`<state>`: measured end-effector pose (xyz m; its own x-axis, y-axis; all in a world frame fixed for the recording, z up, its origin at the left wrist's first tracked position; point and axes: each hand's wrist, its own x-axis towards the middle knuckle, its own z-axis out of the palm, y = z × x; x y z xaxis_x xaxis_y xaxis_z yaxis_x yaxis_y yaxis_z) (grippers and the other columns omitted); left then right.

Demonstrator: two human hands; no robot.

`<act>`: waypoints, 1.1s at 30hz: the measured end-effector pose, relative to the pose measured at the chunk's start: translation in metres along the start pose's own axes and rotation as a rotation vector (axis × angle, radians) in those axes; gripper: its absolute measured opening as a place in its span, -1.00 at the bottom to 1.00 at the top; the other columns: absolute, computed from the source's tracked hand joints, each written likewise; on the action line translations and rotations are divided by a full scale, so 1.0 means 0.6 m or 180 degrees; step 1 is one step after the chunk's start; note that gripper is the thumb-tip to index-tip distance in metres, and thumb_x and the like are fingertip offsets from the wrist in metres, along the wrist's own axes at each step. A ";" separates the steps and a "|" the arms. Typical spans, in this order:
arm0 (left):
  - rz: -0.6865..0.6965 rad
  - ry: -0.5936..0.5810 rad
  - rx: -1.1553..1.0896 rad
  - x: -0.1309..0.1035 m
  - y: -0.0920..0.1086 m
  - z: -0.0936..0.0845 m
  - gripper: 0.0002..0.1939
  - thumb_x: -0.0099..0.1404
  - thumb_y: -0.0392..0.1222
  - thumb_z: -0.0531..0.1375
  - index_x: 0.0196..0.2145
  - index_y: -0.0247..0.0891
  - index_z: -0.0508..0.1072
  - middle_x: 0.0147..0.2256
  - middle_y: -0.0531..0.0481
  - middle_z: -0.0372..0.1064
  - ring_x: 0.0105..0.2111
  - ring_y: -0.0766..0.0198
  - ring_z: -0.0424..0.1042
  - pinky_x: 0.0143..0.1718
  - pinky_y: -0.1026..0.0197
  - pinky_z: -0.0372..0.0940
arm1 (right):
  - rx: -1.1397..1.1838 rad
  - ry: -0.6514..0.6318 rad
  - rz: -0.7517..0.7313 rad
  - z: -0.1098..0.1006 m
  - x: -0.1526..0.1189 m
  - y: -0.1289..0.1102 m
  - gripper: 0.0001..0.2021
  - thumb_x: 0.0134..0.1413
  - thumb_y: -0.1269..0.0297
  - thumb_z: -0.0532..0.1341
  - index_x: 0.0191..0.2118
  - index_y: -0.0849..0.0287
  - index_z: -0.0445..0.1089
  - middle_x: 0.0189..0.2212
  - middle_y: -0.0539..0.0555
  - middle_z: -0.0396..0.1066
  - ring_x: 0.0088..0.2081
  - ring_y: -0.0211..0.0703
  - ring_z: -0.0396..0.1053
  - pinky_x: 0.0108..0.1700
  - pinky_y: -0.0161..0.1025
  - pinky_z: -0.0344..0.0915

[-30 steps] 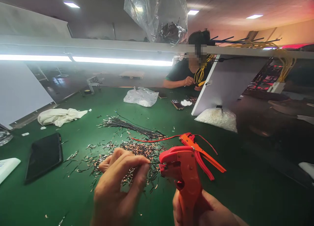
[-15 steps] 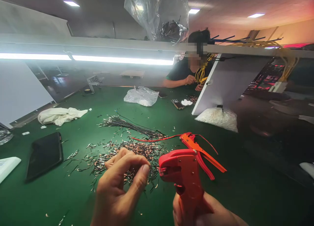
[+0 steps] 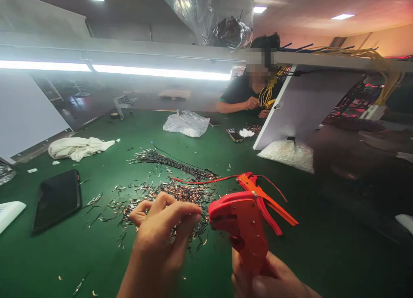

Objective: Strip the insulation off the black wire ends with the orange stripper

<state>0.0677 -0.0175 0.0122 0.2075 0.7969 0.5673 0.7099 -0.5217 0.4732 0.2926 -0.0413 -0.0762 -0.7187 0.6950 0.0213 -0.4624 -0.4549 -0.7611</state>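
Between thumb and forefinger my left hand (image 3: 164, 231) pinches a thin black wire (image 3: 204, 214), whose end reaches the jaws of a red wire stripper (image 3: 243, 220). My right hand (image 3: 258, 272) is wrapped round the stripper's handles and holds it upright. Below and behind my left hand spreads a pile of short wire scraps (image 3: 183, 191), black with copper bits. Farther back lies a bundle of black wires (image 3: 171, 162). A second wire stripper (image 3: 263, 199), orange and red, rests on the green table (image 3: 106, 259) beyond my right hand, with a red cord (image 3: 206, 181) beside it.
A dark phone (image 3: 58, 199) and a white cloth (image 3: 79, 148) lie at left. Clear plastic bags (image 3: 186, 123) and a bag of white bits (image 3: 287, 155) stand farther back. Across the table, a person (image 3: 238, 97) handles yellow wires (image 3: 267, 95) beside a white panel (image 3: 303, 100).
My left hand has shifted slightly right, its fingertips closer to the stripper's jaws. The stripper's handles appear squeezed further in my right hand. The view has tilted a little.
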 end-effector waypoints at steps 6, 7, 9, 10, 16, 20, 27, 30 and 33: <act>0.0139 0.0019 0.0080 0.002 0.009 0.009 -0.81 0.36 -0.34 0.18 -0.18 -0.03 0.41 -0.44 0.23 0.43 -0.42 0.30 0.41 -0.13 0.04 -0.07 | 0.0151 0.0304 0.0037 -0.001 0.005 0.002 -0.59 -0.09 -0.03 0.43 -0.39 0.15 0.29 -0.66 -0.18 0.15 -0.66 -0.40 -0.01 -0.58 -0.38 0.00; 0.0143 0.0014 0.0059 0.002 0.010 0.008 -0.81 0.35 -0.36 0.18 -0.20 -0.03 0.41 -0.45 0.24 0.42 -0.44 0.31 0.41 -0.14 0.05 -0.06 | 0.0099 0.0290 0.0091 -0.001 0.003 -0.002 -0.59 -0.11 -0.02 0.45 -0.38 0.17 0.32 -0.64 -0.15 0.19 -0.64 -0.39 0.02 -0.55 -0.36 0.03; 0.0244 0.0063 0.0027 0.003 0.010 0.006 -0.78 0.34 -0.40 0.18 -0.24 -0.03 0.42 -0.47 0.27 0.41 -0.48 0.34 0.39 -0.15 0.06 -0.06 | 0.0028 0.0268 0.0176 0.003 -0.001 -0.009 -0.58 -0.13 0.01 0.46 -0.32 0.23 0.37 -0.59 -0.09 0.27 -0.59 -0.36 0.10 -0.51 -0.34 0.05; 0.0320 0.0088 0.0025 0.003 0.009 0.004 -0.77 0.32 -0.41 0.18 -0.25 -0.03 0.42 -0.48 0.29 0.41 -0.50 0.35 0.38 -0.16 0.06 -0.06 | 0.0019 0.0255 0.0204 0.005 -0.004 -0.012 -0.57 -0.14 0.03 0.46 -0.29 0.25 0.39 -0.56 -0.07 0.30 -0.57 -0.35 0.12 -0.50 -0.35 0.05; 0.0510 -0.0042 0.0206 0.005 0.006 -0.006 -0.73 0.29 -0.46 0.15 -0.27 -0.06 0.45 -0.58 0.30 0.37 -0.53 0.31 0.35 -0.18 0.06 -0.06 | 0.0169 0.0268 0.0175 0.014 -0.004 -0.018 -0.62 -0.11 0.13 0.46 -0.31 0.24 0.33 -0.56 -0.11 0.21 -0.56 -0.41 0.03 -0.52 -0.39 -0.04; 0.0509 -0.0178 0.0379 0.008 0.009 -0.009 -0.72 0.30 -0.44 0.12 -0.30 -0.04 0.50 -0.61 0.26 0.34 -0.53 0.29 0.32 -0.20 0.04 -0.04 | -0.0057 0.0151 0.0296 0.001 0.001 -0.007 -0.54 -0.10 0.08 0.47 -0.20 0.26 0.33 -0.54 -0.10 0.26 -0.59 -0.41 0.04 -0.55 -0.37 -0.03; 0.0511 -0.0282 0.0382 0.012 0.010 -0.012 -0.70 0.30 -0.41 0.13 -0.36 -0.02 0.54 -0.64 0.23 0.37 -0.51 0.26 0.36 -0.23 0.04 -0.01 | -0.0334 0.0415 0.0559 0.001 -0.014 -0.014 -0.57 -0.08 0.13 0.47 -0.20 0.20 0.30 -0.51 -0.11 0.23 -0.53 -0.39 0.08 -0.51 -0.38 -0.01; 0.0427 -0.0338 0.0389 0.011 0.005 -0.012 -0.69 0.31 -0.38 0.12 -0.38 0.00 0.57 -0.65 0.20 0.39 -0.53 0.25 0.36 -0.22 0.04 0.06 | -0.0631 0.0599 0.0656 0.002 -0.019 -0.020 -0.58 -0.10 0.11 0.47 -0.23 0.20 0.31 -0.52 -0.12 0.20 -0.53 -0.39 0.04 -0.49 -0.38 0.00; 0.0342 -0.0234 0.0394 0.005 -0.003 -0.010 -0.73 0.31 -0.34 0.15 -0.31 0.03 0.57 -0.59 0.18 0.44 -0.52 0.25 0.38 -0.19 0.03 0.12 | -0.0830 0.0637 0.0377 0.000 -0.016 -0.013 -0.60 -0.10 0.05 0.46 -0.35 0.20 0.32 -0.59 -0.17 0.11 -0.58 -0.40 -0.06 -0.52 -0.36 -0.02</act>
<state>0.0630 -0.0162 0.0171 0.3320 0.7611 0.5572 0.7574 -0.5672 0.3234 0.3031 -0.0441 -0.0706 -0.6315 0.7530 -0.1849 -0.2151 -0.3993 -0.8912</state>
